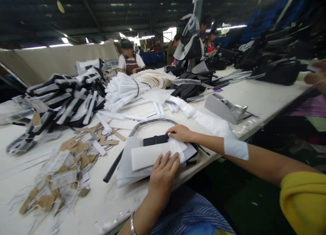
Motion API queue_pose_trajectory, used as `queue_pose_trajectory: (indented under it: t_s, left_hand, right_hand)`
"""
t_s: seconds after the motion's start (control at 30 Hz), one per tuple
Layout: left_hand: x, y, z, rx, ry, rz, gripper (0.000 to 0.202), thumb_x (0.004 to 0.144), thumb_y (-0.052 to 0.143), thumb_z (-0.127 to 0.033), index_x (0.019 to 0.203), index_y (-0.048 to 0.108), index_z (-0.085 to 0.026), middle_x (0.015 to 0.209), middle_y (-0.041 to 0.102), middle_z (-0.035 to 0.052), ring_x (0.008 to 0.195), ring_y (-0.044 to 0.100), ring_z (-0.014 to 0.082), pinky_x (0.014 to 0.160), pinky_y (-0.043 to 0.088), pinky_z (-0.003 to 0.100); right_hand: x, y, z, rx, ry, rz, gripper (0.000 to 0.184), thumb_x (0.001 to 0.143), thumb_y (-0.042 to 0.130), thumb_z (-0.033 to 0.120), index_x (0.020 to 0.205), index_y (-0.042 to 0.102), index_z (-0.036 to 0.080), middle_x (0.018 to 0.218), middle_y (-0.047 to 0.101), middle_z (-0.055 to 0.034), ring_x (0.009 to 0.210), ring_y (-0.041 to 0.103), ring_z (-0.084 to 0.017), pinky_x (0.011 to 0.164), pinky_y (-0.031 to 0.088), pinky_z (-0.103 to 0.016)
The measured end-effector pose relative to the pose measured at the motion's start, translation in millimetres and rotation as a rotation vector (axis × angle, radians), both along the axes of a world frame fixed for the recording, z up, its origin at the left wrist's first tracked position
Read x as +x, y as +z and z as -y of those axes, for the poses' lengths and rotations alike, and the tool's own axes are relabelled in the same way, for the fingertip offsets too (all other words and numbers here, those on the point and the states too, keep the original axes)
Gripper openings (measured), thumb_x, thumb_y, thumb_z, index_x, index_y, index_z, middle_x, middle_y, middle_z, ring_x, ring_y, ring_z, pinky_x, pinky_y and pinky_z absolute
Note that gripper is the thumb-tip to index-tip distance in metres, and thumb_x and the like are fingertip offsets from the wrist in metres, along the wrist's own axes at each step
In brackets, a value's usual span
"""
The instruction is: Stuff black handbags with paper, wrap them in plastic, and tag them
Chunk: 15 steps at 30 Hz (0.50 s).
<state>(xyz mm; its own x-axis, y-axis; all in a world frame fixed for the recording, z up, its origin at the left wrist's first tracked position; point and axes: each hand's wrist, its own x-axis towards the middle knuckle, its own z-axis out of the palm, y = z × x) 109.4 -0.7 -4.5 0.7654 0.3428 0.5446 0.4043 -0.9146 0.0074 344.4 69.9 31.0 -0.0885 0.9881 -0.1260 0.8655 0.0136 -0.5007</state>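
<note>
My left hand lies flat with fingers spread on a white foam sheet wrapped round a black bag part near the table's front edge. My right hand rests on the far end of the same bundle, its fingers curled down onto the thin plastic wrap. A grey strap loop curves behind the bundle, and a black strap runs out to its left. A white piece of tape sits on my right forearm.
A heap of paper hang tags lies at the left. Wrapped black-and-white straps and white foam rolls are piled behind. A grey tape dispenser stands to the right. Black bags and seated workers are farther back.
</note>
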Motion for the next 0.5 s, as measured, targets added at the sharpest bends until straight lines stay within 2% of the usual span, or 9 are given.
queue_pose_trajectory:
  t_s: [0.1, 0.2, 0.27, 0.33, 0.43, 0.5]
  left_hand:
    - [-1.4, 0.7, 0.3, -0.017, -0.001, -0.011, 0.029, 0.097, 0.049, -0.015, 0.122, 0.061, -0.023, 0.136, 0.063, 0.0001, 0.127, 0.057, 0.0227, 0.107, 0.047, 0.043]
    - [-2.7, 1.3, -0.1, -0.026, 0.003, -0.030, 0.029, 0.097, 0.050, -0.016, 0.123, 0.061, -0.023, 0.136, 0.063, 0.0008, 0.128, 0.056, 0.0227, 0.107, 0.047, 0.044]
    - [-3.5, 2.2, -0.6, -0.013, 0.001, -0.048, 0.030, 0.096, 0.051, -0.017, 0.124, 0.060, -0.023, 0.137, 0.062, 0.0026, 0.129, 0.055, 0.0222, 0.108, 0.046, 0.043]
    - [-4.4, 4.0, -1.0, 0.012, -0.011, -0.071, 0.032, 0.095, 0.053, -0.018, 0.126, 0.059, -0.022, 0.139, 0.061, 0.0040, 0.131, 0.053, 0.0215, 0.110, 0.044, 0.043]
    - [-6.8, 9.3, -2.3, 0.017, -0.032, -0.122, 0.038, 0.095, 0.054, -0.020, 0.133, 0.054, -0.021, 0.144, 0.055, 0.0055, 0.137, 0.046, 0.0195, 0.115, 0.039, 0.041]
    - [-11.9, 14.3, -4.6, 0.005, -0.078, -0.184, 0.043, 0.096, 0.053, -0.023, 0.139, 0.049, -0.020, 0.149, 0.050, 0.0058, 0.140, 0.041, 0.0179, 0.117, 0.035, 0.039]
  right_hand:
    - [-1.9, 2.6, -7.5, 0.031, 0.000, 0.008, 0.029, 0.088, 0.058, 0.024, 0.110, 0.076, 0.022, 0.111, 0.075, -0.0052, 0.107, 0.066, -0.025, 0.093, 0.047, -0.031]
    - [-3.0, 13.2, 2.5, 0.093, 0.008, -0.016, 0.031, 0.090, 0.057, 0.027, 0.117, 0.073, 0.021, 0.120, 0.072, -0.0057, 0.113, 0.064, -0.024, 0.098, 0.046, -0.031]
    - [-7.1, 18.4, 25.0, 0.189, 0.002, -0.035, 0.036, 0.096, 0.050, 0.032, 0.124, 0.068, 0.019, 0.129, 0.067, -0.0069, 0.121, 0.060, -0.024, 0.105, 0.043, -0.033]
    - [-14.2, 18.1, 56.9, 0.313, 0.052, -0.038, 0.038, 0.099, 0.044, 0.035, 0.126, 0.066, 0.020, 0.130, 0.066, -0.0067, 0.122, 0.059, -0.023, 0.109, 0.040, -0.036]
    - [-25.3, 8.2, 103.9, 0.458, 0.217, 0.023, 0.037, 0.100, 0.045, 0.033, 0.131, 0.063, 0.023, 0.130, 0.066, -0.0068, 0.121, 0.060, -0.023, 0.113, 0.037, -0.045]
    - [-29.8, -0.9, 123.7, 0.527, 0.274, 0.099, 0.041, 0.097, 0.051, 0.029, 0.137, 0.056, 0.022, 0.137, 0.061, -0.0088, 0.128, 0.055, -0.025, 0.115, 0.034, -0.050]
